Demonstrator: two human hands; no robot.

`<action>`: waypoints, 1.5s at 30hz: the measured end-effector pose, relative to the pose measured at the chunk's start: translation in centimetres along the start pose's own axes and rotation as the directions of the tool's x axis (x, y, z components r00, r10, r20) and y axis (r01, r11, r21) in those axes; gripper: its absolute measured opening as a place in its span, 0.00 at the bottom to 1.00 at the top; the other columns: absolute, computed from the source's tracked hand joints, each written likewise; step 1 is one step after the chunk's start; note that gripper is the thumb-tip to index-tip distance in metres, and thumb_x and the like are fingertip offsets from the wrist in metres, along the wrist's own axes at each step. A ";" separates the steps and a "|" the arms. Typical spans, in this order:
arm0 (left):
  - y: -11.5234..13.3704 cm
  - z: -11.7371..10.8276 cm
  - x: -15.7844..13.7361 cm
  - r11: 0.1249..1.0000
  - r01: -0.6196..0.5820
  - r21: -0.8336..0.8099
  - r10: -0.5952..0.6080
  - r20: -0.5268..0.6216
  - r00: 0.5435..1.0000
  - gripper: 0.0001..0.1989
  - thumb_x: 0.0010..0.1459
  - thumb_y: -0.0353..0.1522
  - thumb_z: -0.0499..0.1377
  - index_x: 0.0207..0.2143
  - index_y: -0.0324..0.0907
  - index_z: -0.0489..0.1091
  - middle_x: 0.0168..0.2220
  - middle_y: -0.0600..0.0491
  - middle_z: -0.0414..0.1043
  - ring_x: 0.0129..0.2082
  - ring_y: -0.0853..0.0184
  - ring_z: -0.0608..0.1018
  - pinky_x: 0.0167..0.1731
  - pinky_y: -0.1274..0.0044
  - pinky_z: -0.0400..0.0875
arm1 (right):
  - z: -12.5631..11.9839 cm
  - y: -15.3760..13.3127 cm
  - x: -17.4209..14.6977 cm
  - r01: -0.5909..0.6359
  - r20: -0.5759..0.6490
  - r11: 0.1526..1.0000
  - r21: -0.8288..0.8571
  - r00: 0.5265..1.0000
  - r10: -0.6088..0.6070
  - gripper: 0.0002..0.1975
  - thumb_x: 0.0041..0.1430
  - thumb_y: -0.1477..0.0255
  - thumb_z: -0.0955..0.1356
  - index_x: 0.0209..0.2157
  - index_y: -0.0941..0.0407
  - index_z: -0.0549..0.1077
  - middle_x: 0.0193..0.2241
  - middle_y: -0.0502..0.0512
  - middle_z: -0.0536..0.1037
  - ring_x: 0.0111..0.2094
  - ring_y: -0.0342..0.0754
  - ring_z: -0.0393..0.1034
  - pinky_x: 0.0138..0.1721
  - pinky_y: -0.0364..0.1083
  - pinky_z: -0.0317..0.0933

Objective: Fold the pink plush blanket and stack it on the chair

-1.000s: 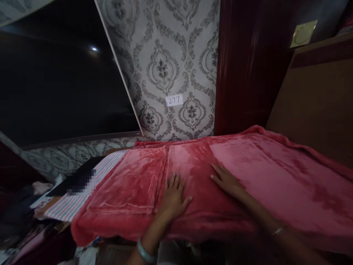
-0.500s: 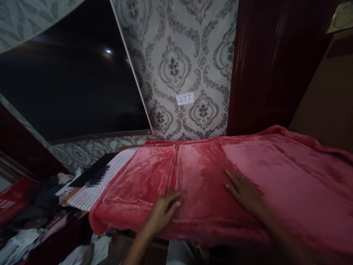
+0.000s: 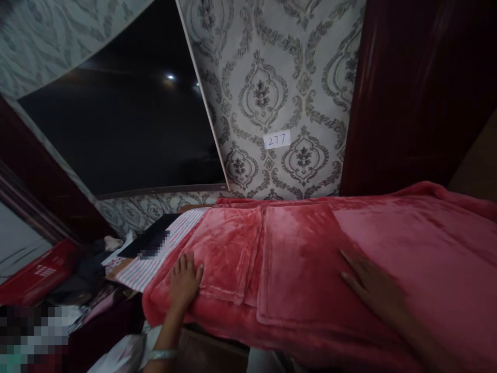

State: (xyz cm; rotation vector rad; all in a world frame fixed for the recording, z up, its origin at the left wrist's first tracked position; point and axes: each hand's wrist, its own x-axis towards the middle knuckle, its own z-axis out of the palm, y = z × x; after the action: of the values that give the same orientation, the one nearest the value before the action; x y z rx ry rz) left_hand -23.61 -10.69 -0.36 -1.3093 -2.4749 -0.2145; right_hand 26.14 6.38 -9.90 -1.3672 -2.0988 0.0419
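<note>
Resting on red blanket (image 3: 301, 274): L hand (image 3: 184, 282), R hand (image 3: 376, 290) | fingers flat, thumbs wide, gripping nil | uneven push poss. rucking it

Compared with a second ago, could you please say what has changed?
The left hand has moved left over the red blanket, to the outer edge of its left folded panel; the view swung left. Nothing is grasped. The right hand still rests on the blanket.

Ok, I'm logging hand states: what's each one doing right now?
Left hand: open, palm down on the red blanket, holding nothing.
Right hand: open, palm down on the blanket, holding nothing.
</note>
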 end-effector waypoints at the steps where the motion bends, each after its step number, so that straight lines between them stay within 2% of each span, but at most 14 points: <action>1: 0.2 0.1 -0.6 0.999 -0.009 0.033 0.009 -0.005 1.000 0.30 0.65 0.39 0.50 0.66 0.34 0.59 0.68 0.33 0.55 0.67 0.46 0.62 0.61 0.55 0.58 | 0.0 0.0 0.0 -0.001 -0.003 1.000 0.003 1.000 0.001 0.34 0.64 0.53 0.55 0.63 0.57 0.64 0.60 0.63 0.71 0.61 0.62 0.65 0.63 0.63 0.56; 5: 0.9 -1.6 -1.1 1.000 -0.023 0.000 0.023 0.087 0.996 0.28 0.67 0.39 0.48 0.66 0.39 0.60 0.69 0.37 0.53 0.68 0.44 0.58 0.62 0.52 0.56 | -0.1 0.1 -0.2 -0.009 -0.014 1.000 0.018 1.000 0.009 0.33 0.63 0.53 0.56 0.63 0.55 0.64 0.59 0.62 0.71 0.60 0.62 0.65 0.63 0.63 0.55; 8: 2.5 -3.4 -0.7 0.988 -0.127 -0.089 0.136 0.096 0.986 0.28 0.68 0.40 0.48 0.68 0.43 0.57 0.71 0.42 0.50 0.70 0.46 0.51 0.64 0.49 0.50 | -0.2 0.2 0.0 -0.008 -0.012 1.000 0.023 1.000 0.009 0.32 0.62 0.53 0.57 0.63 0.54 0.64 0.59 0.61 0.72 0.60 0.61 0.66 0.63 0.63 0.56; 12: 6.3 -3.8 -1.6 0.909 -0.376 -0.179 0.404 0.161 0.901 0.30 0.65 0.40 0.54 0.68 0.51 0.56 0.72 0.49 0.47 0.72 0.48 0.46 0.65 0.47 0.44 | -0.5 0.0 0.3 -0.012 0.002 1.000 0.016 1.000 0.012 0.33 0.62 0.53 0.57 0.61 0.55 0.66 0.58 0.62 0.73 0.59 0.62 0.67 0.62 0.63 0.58; 15: 7.8 -2.9 -3.7 0.889 -0.413 -0.200 0.450 0.208 0.868 0.28 0.63 0.35 0.56 0.66 0.54 0.61 0.71 0.51 0.49 0.71 0.45 0.47 0.64 0.46 0.47 | -0.3 -0.1 0.2 -0.011 -0.003 1.000 0.019 1.000 0.011 0.33 0.62 0.52 0.56 0.62 0.53 0.66 0.57 0.61 0.74 0.59 0.62 0.67 0.62 0.63 0.57; 20: 6.0 -2.4 -6.1 0.826 -0.469 -0.313 0.531 0.152 0.833 0.25 0.63 0.34 0.55 0.62 0.57 0.65 0.69 0.54 0.55 0.70 0.47 0.52 0.63 0.46 0.51 | 0.8 1.1 0.0 -0.020 -0.006 0.999 0.030 1.000 0.021 0.34 0.60 0.49 0.57 0.64 0.48 0.64 0.60 0.58 0.71 0.61 0.65 0.64 0.62 0.65 0.56; 22: 4.9 -2.8 -5.7 0.779 -0.470 -0.415 0.570 0.158 0.806 0.22 0.64 0.37 0.55 0.60 0.57 0.68 0.67 0.54 0.61 0.69 0.50 0.57 0.63 0.49 0.56 | 0.7 1.9 0.8 -0.011 0.012 0.999 0.034 1.000 0.010 0.34 0.59 0.48 0.58 0.64 0.46 0.64 0.61 0.57 0.70 0.62 0.65 0.63 0.61 0.66 0.57; 24: 4.2 -3.4 -4.5 0.731 -0.435 -0.525 0.570 0.120 0.813 0.21 0.67 0.39 0.51 0.59 0.55 0.70 0.63 0.52 0.67 0.65 0.55 0.65 0.63 0.56 0.61 | 0.2 2.0 2.7 0.005 0.022 0.999 0.032 1.000 -0.006 0.34 0.59 0.49 0.59 0.62 0.48 0.67 0.61 0.59 0.69 0.63 0.65 0.60 0.62 0.65 0.57; 27: 4.2 -4.1 -1.7 0.725 -0.386 -0.570 0.480 0.016 0.877 0.23 0.68 0.39 0.47 0.61 0.49 0.68 0.62 0.49 0.68 0.63 0.59 0.69 0.63 0.61 0.62 | -0.5 -1.1 7.0 0.099 0.038 0.995 0.032 0.994 -0.100 0.34 0.62 0.51 0.58 0.62 0.54 0.68 0.64 0.62 0.65 0.66 0.63 0.55 0.65 0.62 0.52; 30: 5.8 -3.9 0.3 0.806 -0.353 -0.474 0.412 0.022 0.911 0.26 0.66 0.39 0.50 0.66 0.46 0.61 0.67 0.48 0.60 0.68 0.56 0.60 0.66 0.56 0.53 | -0.2 -8.0 12.0 0.251 0.124 0.966 0.053 0.959 -0.256 0.33 0.65 0.54 0.58 0.65 0.56 0.64 0.67 0.60 0.61 0.68 0.62 0.50 0.66 0.63 0.48; 33: 7.9 -2.8 0.1 0.859 -0.344 -0.378 0.412 0.114 0.904 0.30 0.64 0.39 0.53 0.68 0.48 0.56 0.70 0.48 0.51 0.71 0.51 0.51 0.67 0.50 0.47 | 1.4 -15.4 16.5 0.319 0.275 0.943 0.094 0.902 -0.333 0.33 0.66 0.59 0.59 0.69 0.57 0.57 0.69 0.62 0.55 0.69 0.60 0.47 0.67 0.61 0.46; 36: 9.3 -1.4 -1.7 0.876 -0.364 -0.316 0.430 0.168 0.887 0.31 0.62 0.38 0.57 0.67 0.53 0.59 0.71 0.49 0.48 0.71 0.45 0.48 0.65 0.45 0.47 | 3.5 -20.1 19.5 0.377 0.349 0.917 0.132 0.848 -0.399 0.32 0.69 0.61 0.58 0.71 0.54 0.51 0.71 0.59 0.48 0.71 0.58 0.41 0.68 0.61 0.42; 42: 8.7 0.2 -4.3 0.832 -0.469 -0.297 0.515 0.098 0.852 0.30 0.63 0.37 0.55 0.67 0.60 0.56 0.72 0.55 0.45 0.71 0.44 0.47 0.63 0.42 0.51 | 8.3 -20.4 20.4 0.436 0.552 0.890 0.132 0.714 -0.431 0.32 0.69 0.57 0.58 0.70 0.53 0.53 0.71 0.59 0.49 0.71 0.58 0.40 0.68 0.63 0.40; 45: 8.3 1.4 -5.1 0.774 -0.542 -0.327 0.596 0.086 0.799 0.33 0.63 0.37 0.54 0.69 0.62 0.50 0.71 0.57 0.48 0.71 0.45 0.48 0.63 0.41 0.49 | 9.2 -20.1 21.3 0.372 0.587 0.916 0.150 0.712 -0.386 0.32 0.64 0.57 0.64 0.66 0.53 0.63 0.68 0.61 0.57 0.69 0.62 0.49 0.65 0.64 0.47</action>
State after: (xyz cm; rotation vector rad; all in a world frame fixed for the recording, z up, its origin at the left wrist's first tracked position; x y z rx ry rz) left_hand -14.44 -9.57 -3.69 -2.2348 -2.0930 -0.3183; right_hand -0.64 17.68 -0.02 -0.9423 -2.8798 0.3802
